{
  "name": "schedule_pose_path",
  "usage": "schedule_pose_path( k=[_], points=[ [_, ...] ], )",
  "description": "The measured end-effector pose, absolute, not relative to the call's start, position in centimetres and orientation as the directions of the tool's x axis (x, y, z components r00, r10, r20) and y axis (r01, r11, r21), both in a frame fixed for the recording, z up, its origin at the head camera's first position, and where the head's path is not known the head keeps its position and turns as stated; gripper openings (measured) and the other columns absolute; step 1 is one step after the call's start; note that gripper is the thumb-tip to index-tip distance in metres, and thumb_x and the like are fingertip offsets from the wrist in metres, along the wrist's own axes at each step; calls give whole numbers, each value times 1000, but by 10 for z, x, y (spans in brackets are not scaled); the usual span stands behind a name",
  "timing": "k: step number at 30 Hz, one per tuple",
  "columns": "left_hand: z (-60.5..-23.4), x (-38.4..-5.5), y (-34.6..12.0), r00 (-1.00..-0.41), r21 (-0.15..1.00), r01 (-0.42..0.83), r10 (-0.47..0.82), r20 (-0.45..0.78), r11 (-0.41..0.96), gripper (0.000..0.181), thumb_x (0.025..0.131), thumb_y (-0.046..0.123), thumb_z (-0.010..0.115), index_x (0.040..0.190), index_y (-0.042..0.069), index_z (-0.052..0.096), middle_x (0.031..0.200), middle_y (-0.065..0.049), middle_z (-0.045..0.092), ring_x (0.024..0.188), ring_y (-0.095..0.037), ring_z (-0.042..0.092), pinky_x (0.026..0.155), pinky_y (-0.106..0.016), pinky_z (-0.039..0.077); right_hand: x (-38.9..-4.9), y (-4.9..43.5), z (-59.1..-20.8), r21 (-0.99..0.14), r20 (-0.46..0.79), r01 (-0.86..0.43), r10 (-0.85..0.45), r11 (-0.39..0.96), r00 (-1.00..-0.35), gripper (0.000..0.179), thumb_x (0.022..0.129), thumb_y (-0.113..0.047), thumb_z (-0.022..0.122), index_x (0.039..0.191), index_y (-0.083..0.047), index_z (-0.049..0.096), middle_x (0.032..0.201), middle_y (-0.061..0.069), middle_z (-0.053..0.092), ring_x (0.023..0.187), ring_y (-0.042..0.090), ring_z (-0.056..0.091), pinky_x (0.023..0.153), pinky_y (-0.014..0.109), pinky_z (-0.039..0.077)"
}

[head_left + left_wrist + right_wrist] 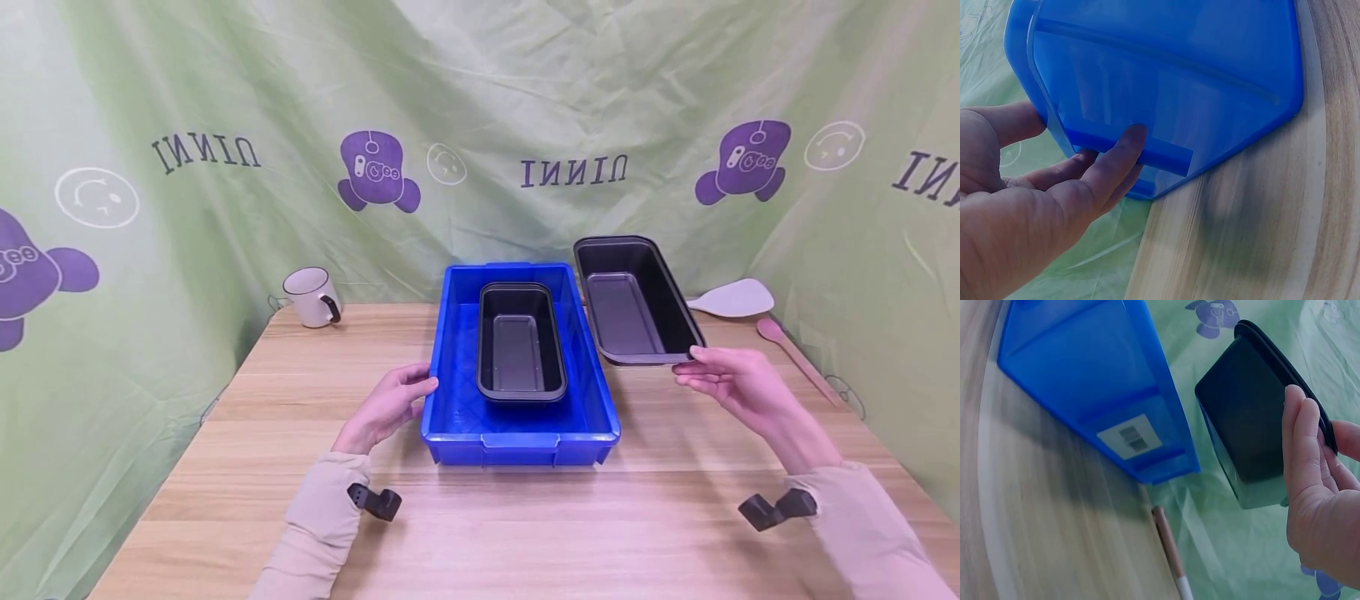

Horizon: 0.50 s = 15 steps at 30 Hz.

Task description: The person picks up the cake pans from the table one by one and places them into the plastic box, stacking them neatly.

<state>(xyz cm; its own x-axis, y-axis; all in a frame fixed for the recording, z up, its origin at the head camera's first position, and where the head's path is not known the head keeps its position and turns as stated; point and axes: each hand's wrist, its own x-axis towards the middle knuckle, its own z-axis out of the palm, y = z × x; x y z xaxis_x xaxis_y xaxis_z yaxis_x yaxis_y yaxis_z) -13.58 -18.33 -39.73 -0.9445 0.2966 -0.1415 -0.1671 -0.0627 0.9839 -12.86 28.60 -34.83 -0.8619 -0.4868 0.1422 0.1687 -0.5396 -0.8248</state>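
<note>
A blue plastic bin (517, 439) is in the middle of the head view, with a black loaf pan (516, 342) inside it. My left hand (390, 404) grips the bin's left side; in the left wrist view the thumb is at the rim and the fingers (1125, 147) lie against the outer wall. With my right hand (735, 387) I pinch the near right corner of a second black loaf pan (622, 308). That pan is held up beside the bin's right rim, tilted. The right wrist view shows its dark outer side (1247, 406), fingers beneath the rim.
A white mug (306, 298) with a black handle stands at the table's back left. At the back right lie a white spatula (738, 298) and a pink spoon (798, 358) with a wooden handle. A green printed curtain (480, 100) hangs around the wooden table (525, 533).
</note>
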Motion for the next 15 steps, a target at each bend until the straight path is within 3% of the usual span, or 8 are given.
schedule_pose_path(
  k=[6, 15],
  points=[
    [-397, -136, -183, -943, 984, -166, 303, -140, -61, 48, 98, 3, 46, 140, -15, 31, 132, -26, 42, 107, -21, 56, 91, -36, 50, -131, 270, -344, -847, 123, 151, -463, -510, -878, 36, 99, 10, 35, 96, 6, 71, 91, 21, 71, 86, 28, 71, 80, 33, 56],
    [-398, -136, -184, -940, 985, -162, 312, -135, -62, 47, 98, 2, 45, 140, -14, 31, 129, -21, 45, 102, -16, 57, 91, -36, 50, -135, 240, -339, -864, 76, 168, -454, -474, -888, 35, 98, 9, 39, 91, 4, 72, 87, 21, 71, 83, 25, 71, 77, 30, 56]
  ],
)
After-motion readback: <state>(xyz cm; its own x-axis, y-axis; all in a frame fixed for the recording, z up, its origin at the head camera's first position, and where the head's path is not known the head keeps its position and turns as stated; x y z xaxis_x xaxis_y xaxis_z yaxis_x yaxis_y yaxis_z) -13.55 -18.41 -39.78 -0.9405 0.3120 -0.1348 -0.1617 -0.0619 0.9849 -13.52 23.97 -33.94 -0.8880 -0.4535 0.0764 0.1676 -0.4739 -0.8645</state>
